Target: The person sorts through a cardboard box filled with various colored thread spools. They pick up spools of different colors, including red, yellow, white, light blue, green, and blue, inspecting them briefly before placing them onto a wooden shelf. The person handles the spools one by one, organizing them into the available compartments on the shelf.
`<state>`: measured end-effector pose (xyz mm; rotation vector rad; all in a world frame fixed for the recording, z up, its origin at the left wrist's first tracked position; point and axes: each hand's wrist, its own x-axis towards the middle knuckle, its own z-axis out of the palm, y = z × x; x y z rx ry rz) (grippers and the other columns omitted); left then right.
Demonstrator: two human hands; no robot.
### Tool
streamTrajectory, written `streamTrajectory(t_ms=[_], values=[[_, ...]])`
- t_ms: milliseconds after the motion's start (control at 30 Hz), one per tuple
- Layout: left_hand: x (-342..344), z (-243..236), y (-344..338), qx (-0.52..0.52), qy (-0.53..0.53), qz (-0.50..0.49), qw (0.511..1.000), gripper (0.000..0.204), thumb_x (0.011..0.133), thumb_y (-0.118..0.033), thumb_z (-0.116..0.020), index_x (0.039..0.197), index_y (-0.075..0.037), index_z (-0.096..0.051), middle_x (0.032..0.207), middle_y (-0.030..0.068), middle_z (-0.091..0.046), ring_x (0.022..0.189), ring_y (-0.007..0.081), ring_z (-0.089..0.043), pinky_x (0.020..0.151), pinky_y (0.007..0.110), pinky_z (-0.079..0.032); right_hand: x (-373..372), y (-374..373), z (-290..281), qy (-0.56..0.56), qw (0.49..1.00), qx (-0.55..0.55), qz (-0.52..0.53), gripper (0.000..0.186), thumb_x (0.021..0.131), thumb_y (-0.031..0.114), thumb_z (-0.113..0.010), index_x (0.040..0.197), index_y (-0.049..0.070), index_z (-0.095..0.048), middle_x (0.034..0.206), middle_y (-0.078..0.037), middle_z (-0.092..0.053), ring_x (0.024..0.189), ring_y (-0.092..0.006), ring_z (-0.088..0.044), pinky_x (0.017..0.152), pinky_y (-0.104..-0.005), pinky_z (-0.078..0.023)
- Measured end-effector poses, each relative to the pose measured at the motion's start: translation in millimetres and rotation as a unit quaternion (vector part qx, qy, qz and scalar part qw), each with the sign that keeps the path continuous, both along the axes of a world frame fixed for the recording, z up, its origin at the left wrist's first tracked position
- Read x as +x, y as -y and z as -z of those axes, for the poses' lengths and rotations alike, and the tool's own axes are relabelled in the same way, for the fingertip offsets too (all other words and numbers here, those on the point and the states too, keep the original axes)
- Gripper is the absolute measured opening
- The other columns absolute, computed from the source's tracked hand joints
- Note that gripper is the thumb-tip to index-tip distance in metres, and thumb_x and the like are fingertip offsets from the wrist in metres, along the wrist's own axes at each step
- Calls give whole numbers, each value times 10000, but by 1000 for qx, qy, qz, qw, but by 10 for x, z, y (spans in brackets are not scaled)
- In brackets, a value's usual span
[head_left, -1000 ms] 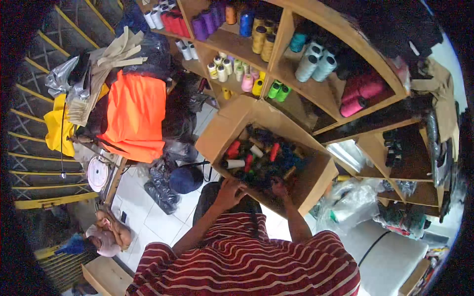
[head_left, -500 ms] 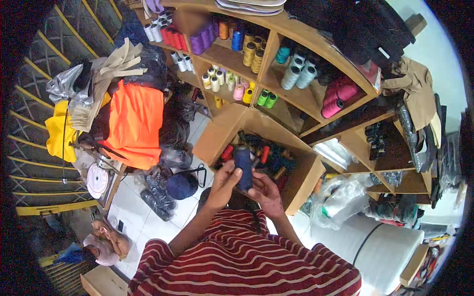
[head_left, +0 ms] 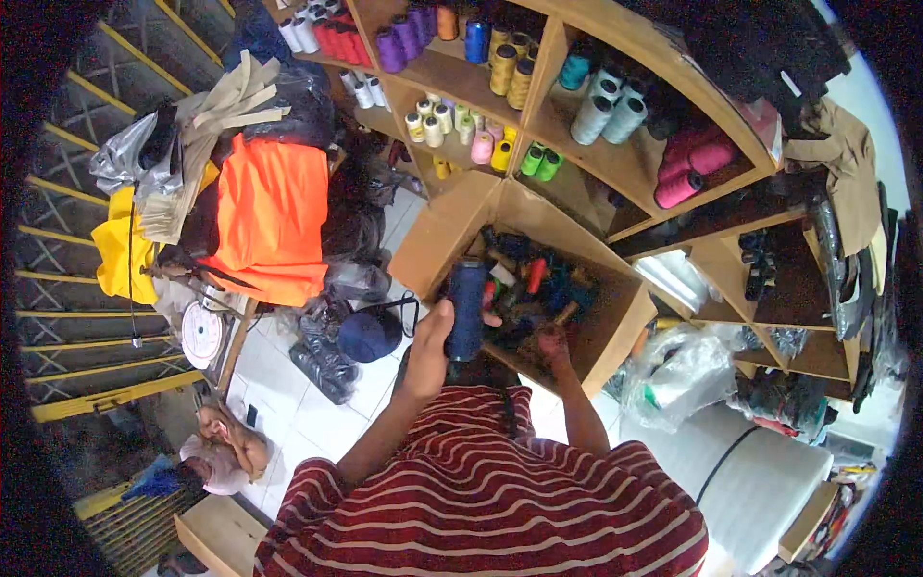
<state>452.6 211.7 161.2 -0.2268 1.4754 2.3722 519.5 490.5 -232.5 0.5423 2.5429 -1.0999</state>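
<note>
A dark navy thread spool (head_left: 467, 313) stands nearly upright in my left hand (head_left: 428, 356), whose fingers wrap round it over the near left side of an open cardboard box (head_left: 620, 341). My right hand (head_left: 553, 348) is down inside the box at its near right edge, beside a tan, stick-like piece (head_left: 568, 313). Its fingers are blurred and partly hidden, so what they touch is unclear. A red spool (head_left: 536, 275) and several dark spools and tangled threads lie in the box.
Wooden shelves (head_left: 567, 43) with spools of many colours rise behind the box. At left are orange fabric (head_left: 269, 216) and a dark blue round-topped object (head_left: 370, 335). Clear plastic bags (head_left: 678, 375) and a large white roll (head_left: 740, 481) sit right. Another person (head_left: 226, 447) is at lower left.
My right hand has let go of the navy spool and moved right, down into the box. My left hand keeps the spool, now slightly further left. The view has shifted a little.
</note>
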Motion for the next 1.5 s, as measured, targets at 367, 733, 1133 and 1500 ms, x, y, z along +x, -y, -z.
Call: streamTrajectory(t_ms=[367,733,1133,1500], values=[[69,541,71,-67,72,16,995,606,993,-492,-322,1213,46,-496,1088,217,-646,1002,279,-625,865,350,-478,115,149,861,168,961,109,-190,352,902,195,-605,1200,24,-528,1136,-113,-622,1028,-219,-604,876,-354,-497],[205,820,133,91,142,-37,985,669,973,-536,-330,1241,65,-454,1074,236,-626,1052,335,-609,945,427,-455,395,423,1351,173,955,109,-214,389,929,261,-572,1232,25,-510,1125,-99,-617,1029,-209,-596,850,-369,-505],[192,27,399,86,42,12,995,535,1018,-425,-322,1296,15,-449,1115,173,-631,1006,208,-619,856,314,-472,-97,672,-1841,-87,965,-229,97,438,958,333,-536,1266,25,-490,1114,-83,-611,1030,-197,-587,822,-386,-513],[-17,-554,487,144,-3,17,989,491,1018,-409,-365,1218,6,-536,1053,80,-631,939,163,-614,799,306,-506,-419,1733,-4493,-96,783,-590,172,419,991,324,-490,1282,23,-479,1135,-72,-598,1011,-176,-581,849,-356,-488]])
